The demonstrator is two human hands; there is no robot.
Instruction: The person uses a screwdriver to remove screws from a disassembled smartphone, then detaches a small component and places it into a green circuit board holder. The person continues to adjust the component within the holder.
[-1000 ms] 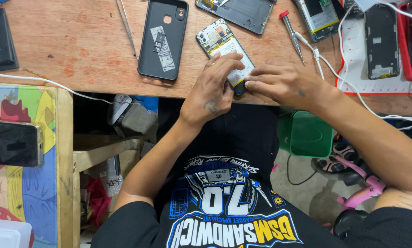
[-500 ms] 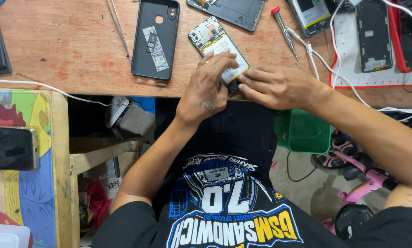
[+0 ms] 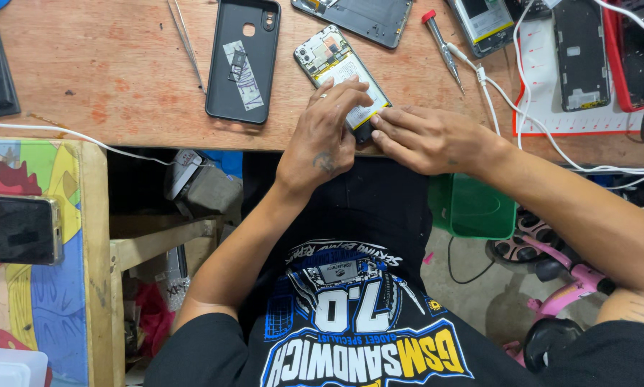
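**benchlurker:** So where's the opened phone (image 3: 340, 68) sitting relative to the hands? Trying to read the layout.

**solderfan:** Upper middle of the frame, flat on the wooden table (image 3: 107, 64), back cover off so you see the board and battery. Its long axis runs diagonally, camera end toward the upper left, bottom end toward the lower right near the table's front edge. Both hands come up at it from below in the frame.

**benchlurker:** Which hand is actually on it?

**solderfan:** Both, at the bottom end. The left hand (image 3: 325, 136) is curled loosely over the lower half, fingers bent and resting on the battery area, not a closed fist. The right hand (image 3: 429, 140) lies flatter, fingers stretched out toward the left, tips pressing at the phone's lower corner. Whether either pinches a small part, I can't tell, fingers hide it.

**benchlurker:** Anything close by?

**solderfan:** A black phone case (image 3: 243, 61) just to the left, tweezers (image 3: 186, 43) beyond it, and a red-capped screwdriver (image 3: 442, 46) to the right, near a white cable (image 3: 508, 107).
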